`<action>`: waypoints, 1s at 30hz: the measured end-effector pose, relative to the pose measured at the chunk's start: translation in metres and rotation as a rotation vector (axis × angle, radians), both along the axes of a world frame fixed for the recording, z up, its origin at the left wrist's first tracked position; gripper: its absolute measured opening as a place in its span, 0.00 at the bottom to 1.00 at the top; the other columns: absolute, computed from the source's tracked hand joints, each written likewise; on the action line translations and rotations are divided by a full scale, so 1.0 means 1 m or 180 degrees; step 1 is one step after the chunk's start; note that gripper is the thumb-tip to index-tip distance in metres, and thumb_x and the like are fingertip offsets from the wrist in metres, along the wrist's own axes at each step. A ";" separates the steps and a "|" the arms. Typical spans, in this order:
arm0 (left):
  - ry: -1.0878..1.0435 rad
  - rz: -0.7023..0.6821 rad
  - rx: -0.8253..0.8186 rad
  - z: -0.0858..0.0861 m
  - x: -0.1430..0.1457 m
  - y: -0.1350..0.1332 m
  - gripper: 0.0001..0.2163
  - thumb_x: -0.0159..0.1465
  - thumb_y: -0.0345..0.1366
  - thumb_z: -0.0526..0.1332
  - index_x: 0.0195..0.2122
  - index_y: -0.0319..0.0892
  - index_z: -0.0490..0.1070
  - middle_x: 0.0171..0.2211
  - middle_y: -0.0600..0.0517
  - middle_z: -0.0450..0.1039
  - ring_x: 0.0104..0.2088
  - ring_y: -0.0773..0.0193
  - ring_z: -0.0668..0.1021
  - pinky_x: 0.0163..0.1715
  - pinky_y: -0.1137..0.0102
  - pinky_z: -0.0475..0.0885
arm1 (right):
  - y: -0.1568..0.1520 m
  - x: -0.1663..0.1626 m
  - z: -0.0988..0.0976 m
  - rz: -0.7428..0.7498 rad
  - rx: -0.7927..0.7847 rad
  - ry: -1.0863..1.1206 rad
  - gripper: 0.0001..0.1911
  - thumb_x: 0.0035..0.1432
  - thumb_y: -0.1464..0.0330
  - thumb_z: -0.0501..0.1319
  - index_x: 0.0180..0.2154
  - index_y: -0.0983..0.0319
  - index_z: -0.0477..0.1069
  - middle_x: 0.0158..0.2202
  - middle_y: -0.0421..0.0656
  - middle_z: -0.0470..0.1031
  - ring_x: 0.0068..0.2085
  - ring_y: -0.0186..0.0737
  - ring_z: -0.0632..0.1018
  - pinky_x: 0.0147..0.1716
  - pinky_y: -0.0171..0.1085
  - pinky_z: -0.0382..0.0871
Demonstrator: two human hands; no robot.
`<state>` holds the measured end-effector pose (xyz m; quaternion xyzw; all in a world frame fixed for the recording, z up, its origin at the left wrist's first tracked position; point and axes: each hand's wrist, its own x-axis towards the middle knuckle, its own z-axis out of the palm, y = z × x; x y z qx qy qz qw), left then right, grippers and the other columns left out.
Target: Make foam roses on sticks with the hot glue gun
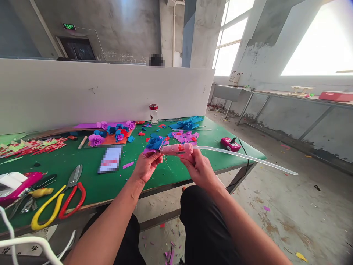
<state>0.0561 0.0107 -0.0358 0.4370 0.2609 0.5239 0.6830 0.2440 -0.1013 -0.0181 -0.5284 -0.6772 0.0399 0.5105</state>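
My left hand [145, 167] is closed, its thumb and fingers pinching the underside of a paper flower [154, 142] with blue petals and some purple below. Wrapped around the handle of a pink hot glue gun [173, 149] is my right hand [202, 170]. The gun points left, and its nozzle is at the flower's base; whether it touches cannot be made out. From the gun's back end a long, clear glue stick [248, 155] extends far to the right. Thin strands hang below the nozzle.
On the green table [91, 195] are scissors [73, 187] with red and yellow handles, a phone [110, 159], finished paper flowers [118, 134], purple paper scraps [184, 137], blue crepe paper [189, 123] and a lidded glass jar [154, 115]. A magenta box [230, 144] with a black cable sits right.
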 end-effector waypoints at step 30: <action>0.0066 0.0028 0.0032 0.004 0.000 0.000 0.14 0.39 0.34 0.79 0.24 0.37 0.79 0.22 0.51 0.75 0.23 0.70 0.74 0.23 0.74 0.70 | 0.002 -0.003 0.001 0.0093 0.0149 -0.0046 0.05 0.65 0.65 0.54 0.40 0.58 0.59 0.27 0.39 0.70 0.26 0.37 0.69 0.26 0.33 0.59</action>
